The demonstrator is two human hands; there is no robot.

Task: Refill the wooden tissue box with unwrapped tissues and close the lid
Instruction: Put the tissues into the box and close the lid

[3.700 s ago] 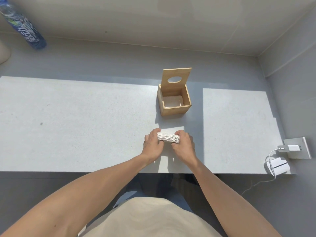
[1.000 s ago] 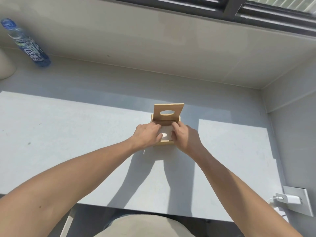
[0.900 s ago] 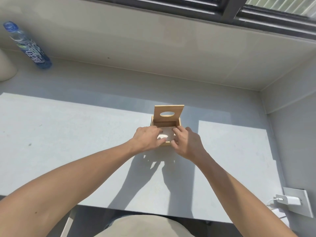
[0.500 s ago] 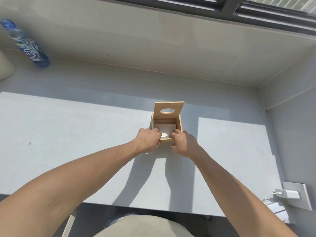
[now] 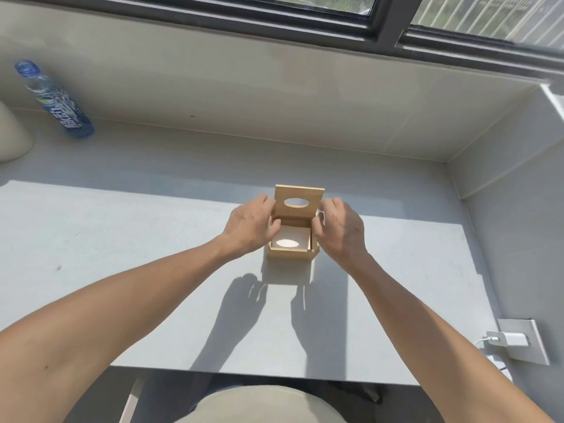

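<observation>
Two bare arms reach out from the person over the grey table (image 5: 122, 254). Near the middle of the table sits the wooden tissue box (image 5: 292, 254), with its open top facing up. White tissues (image 5: 292, 239) lie flat inside it, and a bright oval of sun falls on them. The left hand (image 5: 251, 228) and the right hand (image 5: 341, 229) are on each side of the box, fingers loosely spread and holding nothing. Their fingertips are up by the side edges of the lid (image 5: 298, 203). The lid stands up at the back of the box, its oval hole facing the person. Far off to the left, a blue water bottle (image 5: 55, 100) stands by the wall.
</observation>
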